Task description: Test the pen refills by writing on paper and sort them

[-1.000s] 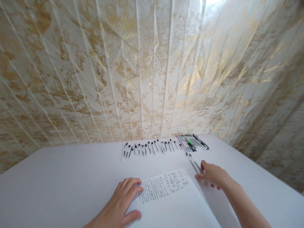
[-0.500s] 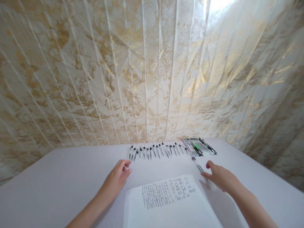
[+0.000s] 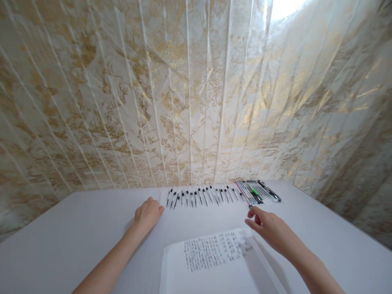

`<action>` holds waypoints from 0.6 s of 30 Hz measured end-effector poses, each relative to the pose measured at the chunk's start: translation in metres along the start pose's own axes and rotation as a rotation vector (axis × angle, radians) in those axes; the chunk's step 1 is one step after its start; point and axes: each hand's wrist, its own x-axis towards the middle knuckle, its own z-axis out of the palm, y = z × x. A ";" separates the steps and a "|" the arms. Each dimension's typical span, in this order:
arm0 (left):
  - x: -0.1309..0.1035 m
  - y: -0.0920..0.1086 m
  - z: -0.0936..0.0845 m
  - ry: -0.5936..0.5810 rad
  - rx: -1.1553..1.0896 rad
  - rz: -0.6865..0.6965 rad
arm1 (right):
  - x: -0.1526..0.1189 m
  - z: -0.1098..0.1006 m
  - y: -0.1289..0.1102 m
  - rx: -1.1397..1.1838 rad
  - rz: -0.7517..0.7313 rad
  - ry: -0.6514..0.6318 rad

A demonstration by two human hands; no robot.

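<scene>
My left hand (image 3: 149,213) rests on the table at the left end of a row of black-tipped pen refills (image 3: 192,199). Its fingers are curled down and together, and anything inside them is hidden. A faint clear strip shows just beyond its fingertips. My right hand (image 3: 268,226) hovers over the far right corner of a handwritten sheet of paper (image 3: 196,281), its thumb and index finger apart. Just past the index fingertip shows the dark end of a pen (image 3: 250,207); my hand hides the rest.
Pens, one bright green in part (image 3: 255,191), lie side by side at the back right of the white table (image 3: 101,228). A white and gold patterned curtain (image 3: 183,102) hangs behind the table's back edge.
My left hand has moved slightly left, its fingers now closed down on the table. My right hand has shifted left and a little away from me, covering most of the pen.
</scene>
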 end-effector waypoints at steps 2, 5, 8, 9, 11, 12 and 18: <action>-0.012 0.002 -0.007 0.014 -0.031 0.040 | -0.002 0.005 -0.013 0.228 -0.077 -0.041; -0.042 0.020 -0.016 0.019 -0.148 0.202 | -0.005 0.023 -0.042 0.645 -0.154 -0.236; -0.075 0.047 -0.020 -0.071 -0.427 0.471 | -0.004 0.049 -0.075 0.977 -0.213 -0.375; -0.083 0.054 -0.019 -0.113 -0.457 0.512 | -0.003 0.057 -0.084 1.052 -0.224 -0.377; -0.091 0.062 -0.016 -0.154 -0.493 0.542 | -0.001 0.073 -0.098 1.141 -0.202 -0.328; -0.091 0.063 -0.014 -0.160 -0.501 0.542 | 0.000 0.081 -0.102 1.176 -0.170 -0.294; -0.032 0.020 -0.001 -0.091 -0.372 0.219 | 0.000 0.114 -0.098 1.463 -0.033 -0.247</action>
